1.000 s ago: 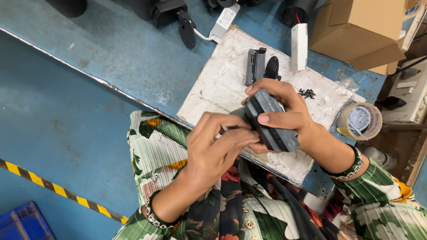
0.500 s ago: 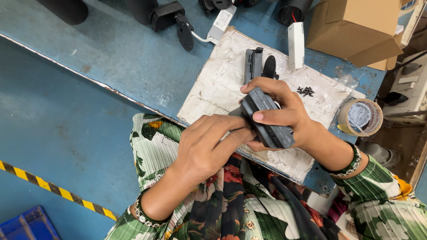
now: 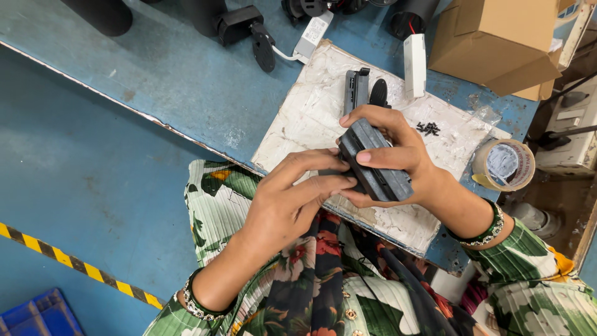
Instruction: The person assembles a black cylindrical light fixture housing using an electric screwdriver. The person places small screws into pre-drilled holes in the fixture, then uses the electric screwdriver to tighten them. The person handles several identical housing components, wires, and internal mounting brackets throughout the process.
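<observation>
From the head camera, the right hand grips a dark grey ribbed plastic block, fingers closed around it, above a worn white sheet on the blue workbench. The left hand has its fingertips pressed to the block's near end, fingers bent. A roll of clear tape lies near the right wrist, and a brown cardboard box stands beyond it.
</observation>
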